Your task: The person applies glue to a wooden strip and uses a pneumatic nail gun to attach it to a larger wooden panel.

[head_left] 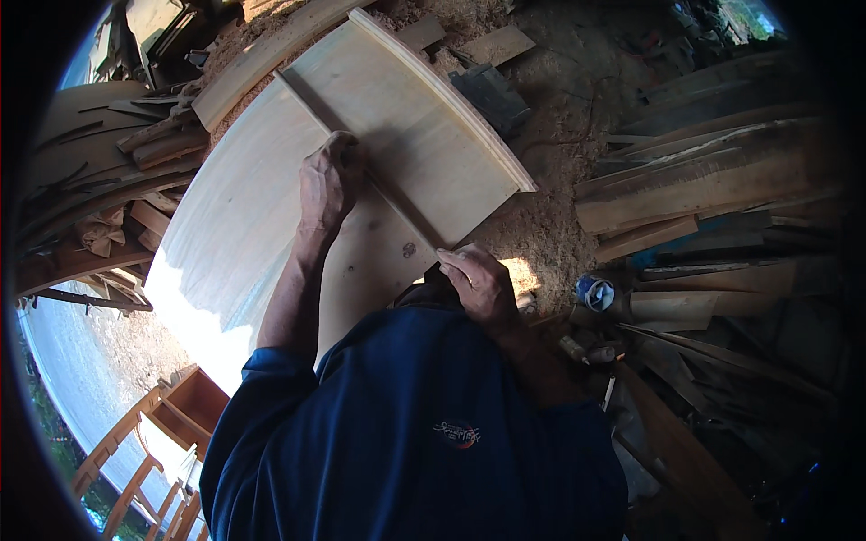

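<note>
A pale wooden panel (234, 198) lies below me, with a moulded edge strip (451, 99) along its upper right side. A narrow wooden strip (395, 200) runs diagonally across its face. My left hand (332, 180) has its fingers closed round the strip near the middle of the panel. My right hand (474, 275) grips the strip's lower end at the panel's near edge, fingertips pinched on it. My blue shirt covers the lower middle of the view.
Stacked boards (695, 171) and a small can (595, 291) lie to the right. Scrap timber (108, 207) is piled at left. An orange-brown wooden furniture frame (185, 406) stands at lower left. A long board (253, 68) lies beyond the panel, among sawdust (564, 135) and offcuts.
</note>
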`<state>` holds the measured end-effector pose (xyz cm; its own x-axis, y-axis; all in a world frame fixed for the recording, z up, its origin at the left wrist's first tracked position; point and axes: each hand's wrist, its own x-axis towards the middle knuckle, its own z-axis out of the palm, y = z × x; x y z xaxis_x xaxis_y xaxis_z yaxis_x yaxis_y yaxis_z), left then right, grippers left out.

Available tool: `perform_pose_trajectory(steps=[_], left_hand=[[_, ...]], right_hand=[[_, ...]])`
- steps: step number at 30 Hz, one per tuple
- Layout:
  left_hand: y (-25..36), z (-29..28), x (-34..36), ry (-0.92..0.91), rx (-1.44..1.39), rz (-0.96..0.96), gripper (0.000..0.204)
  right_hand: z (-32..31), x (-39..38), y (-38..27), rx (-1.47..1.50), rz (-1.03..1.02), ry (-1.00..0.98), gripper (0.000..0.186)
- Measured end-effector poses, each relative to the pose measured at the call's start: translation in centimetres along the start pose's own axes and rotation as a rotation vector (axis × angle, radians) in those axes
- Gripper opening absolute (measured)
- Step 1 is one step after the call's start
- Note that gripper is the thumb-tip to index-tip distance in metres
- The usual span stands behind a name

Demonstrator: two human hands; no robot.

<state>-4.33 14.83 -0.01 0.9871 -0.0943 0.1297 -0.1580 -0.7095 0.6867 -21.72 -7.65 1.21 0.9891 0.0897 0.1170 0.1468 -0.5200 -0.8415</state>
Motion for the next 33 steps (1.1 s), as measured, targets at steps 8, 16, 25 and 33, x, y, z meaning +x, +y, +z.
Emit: perform_pose_trajectory(steps=[8,16,25,33], left_hand=[[2.3,-0.5,-1.4,-0.017,0.019,-0.153,0.032],[4.3,0.0,-12.1,-0.177,0.226,0.580,0.051],[2.8,1.4,-16.0,-0.245,0.331,0.543,0.067],[3.6,2.4,-14.7,-0.273,0.329,0.480,0.062]], right_hand=[[-1.8,-0.7,1.2,0.099,0.068,0.074,0.022],[-6.3,-0.5,18.0,-0.116,0.302,0.029,0.013],[1.8,17.6,41.3,-0.419,0.117,-0.083,0.019],[8.8,23.8,48.0,-0.747,0.202,-0.402,0.017]])
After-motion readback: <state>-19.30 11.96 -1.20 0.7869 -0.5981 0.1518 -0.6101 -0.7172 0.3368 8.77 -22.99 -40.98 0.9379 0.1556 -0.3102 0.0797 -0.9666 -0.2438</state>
